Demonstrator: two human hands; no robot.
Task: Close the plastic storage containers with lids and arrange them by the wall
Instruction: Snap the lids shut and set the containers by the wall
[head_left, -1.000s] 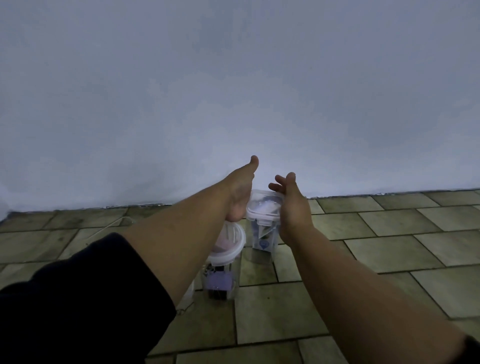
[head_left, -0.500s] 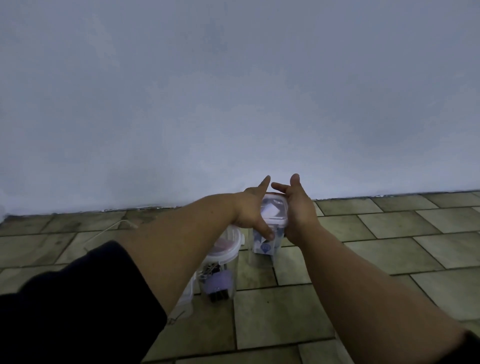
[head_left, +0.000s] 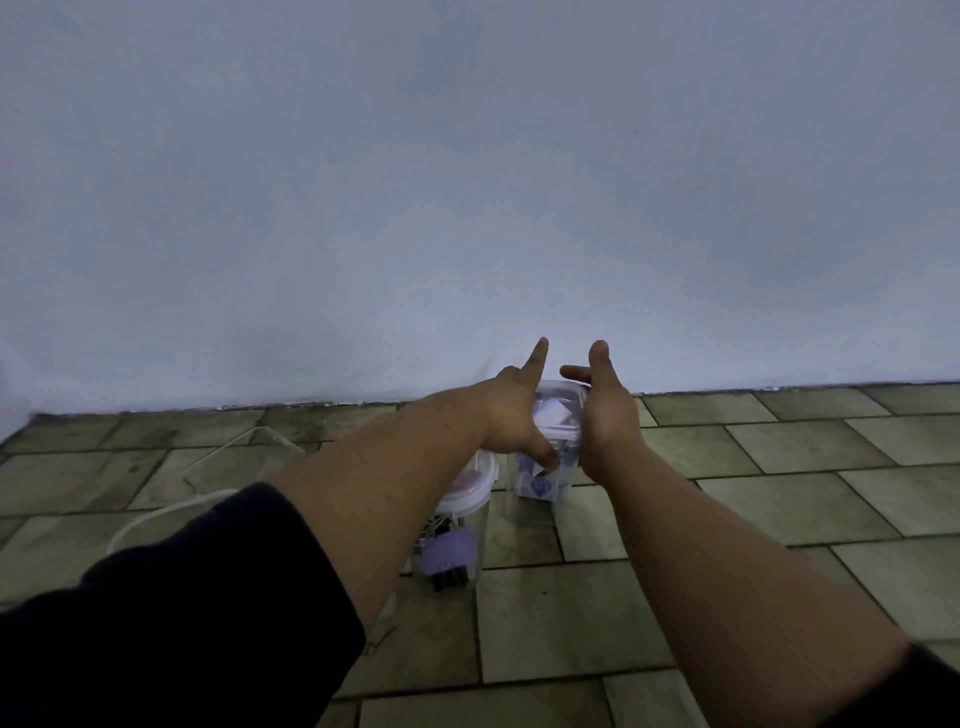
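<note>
Left hand (head_left: 511, 415) and right hand (head_left: 605, 415) clasp the square lidded container (head_left: 553, 441) from both sides, fingers partly splayed, not wrapped. It stands on the floor (head_left: 779, 493) near the wall (head_left: 467, 208) edge. Round lidded container (head_left: 457, 514) sits just beside it, nearer the camera. Risk: uneven palm pressure tips it, or the left forearm clips the round one.
</note>
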